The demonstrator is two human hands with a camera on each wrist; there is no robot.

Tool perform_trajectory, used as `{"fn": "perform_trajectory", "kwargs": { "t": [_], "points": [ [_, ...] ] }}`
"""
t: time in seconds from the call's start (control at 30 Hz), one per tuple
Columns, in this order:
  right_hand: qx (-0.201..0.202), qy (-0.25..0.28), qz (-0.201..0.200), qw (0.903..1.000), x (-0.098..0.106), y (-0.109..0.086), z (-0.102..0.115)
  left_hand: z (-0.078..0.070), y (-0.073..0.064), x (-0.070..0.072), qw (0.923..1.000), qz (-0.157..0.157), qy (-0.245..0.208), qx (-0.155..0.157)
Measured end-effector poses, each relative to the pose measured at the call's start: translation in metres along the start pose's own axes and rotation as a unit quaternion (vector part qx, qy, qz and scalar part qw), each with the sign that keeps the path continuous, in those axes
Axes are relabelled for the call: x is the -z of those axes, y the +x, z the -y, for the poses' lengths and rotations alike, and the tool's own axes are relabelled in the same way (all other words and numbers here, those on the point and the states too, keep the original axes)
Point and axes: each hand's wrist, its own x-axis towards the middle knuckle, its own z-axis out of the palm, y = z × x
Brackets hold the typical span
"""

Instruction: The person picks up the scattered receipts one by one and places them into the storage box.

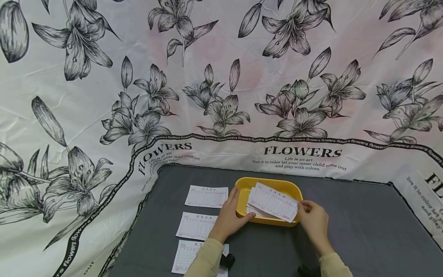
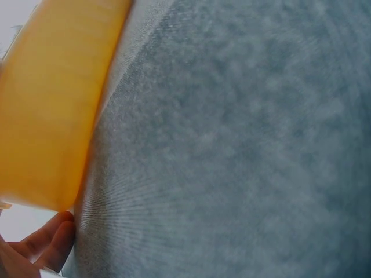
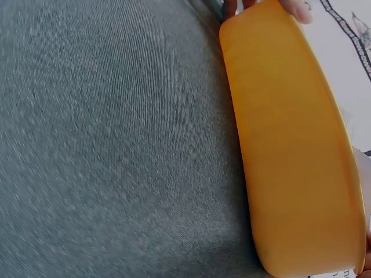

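Note:
A yellow tray [image 1: 297,190] holds several white printed paper slips [image 1: 275,202] with ruled tables. The top slip lies at a slant, its right end over the tray's right rim. My right hand [image 1: 315,223] pinches that slip's right end between thumb and fingertips. At the tray's left end, my left hand [image 1: 229,217] rests with fingers stretched along the side and thumb at the front rim. The left wrist view shows its fingers [image 2: 58,243] against the tray's end wall [image 2: 52,104]. From the right wrist, the tray's front wall [image 3: 295,139] fills the view's right side.
Left of the tray, three printed slips lie in a column: a far one [image 1: 206,196], a middle one [image 1: 195,225] and a near one [image 1: 187,256] partly under my left sleeve. A grey cloth [image 1: 373,231] covers the table. Flower-printed fabric [image 1: 228,88] rises behind it.

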Motion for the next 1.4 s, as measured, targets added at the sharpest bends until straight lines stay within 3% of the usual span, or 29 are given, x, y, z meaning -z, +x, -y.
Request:
{"fn": "perform_trajectory", "kwargs": {
  "t": [0.37, 0.77, 0.93, 1.17, 1.4],
  "points": [
    [0.033, -0.036, 0.044, 0.9979, 0.001, 0.006, 0.002, -0.004, -0.001, 0.001, 0.9993, 0.005, 0.033, 0.019],
    [0.043, -0.094, 0.100, 0.9896, -0.003, 0.021, 0.006, -0.005, -0.001, 0.003, 0.9995, 0.005, 0.024, 0.019],
    [0.055, -0.137, 0.125, 0.9810, -0.007, 0.033, 0.010, -0.006, -0.001, 0.005, 0.9996, 0.003, 0.019, 0.019],
    [0.086, -0.217, 0.166, 0.9581, -0.016, 0.046, 0.012, -0.006, -0.001, 0.005, 0.9996, 0.001, 0.019, 0.020],
    [0.092, -0.250, 0.170, 0.9489, -0.024, 0.053, 0.011, -0.004, 0.000, 0.004, 0.9996, 0.002, 0.022, 0.017]
  ]
}}
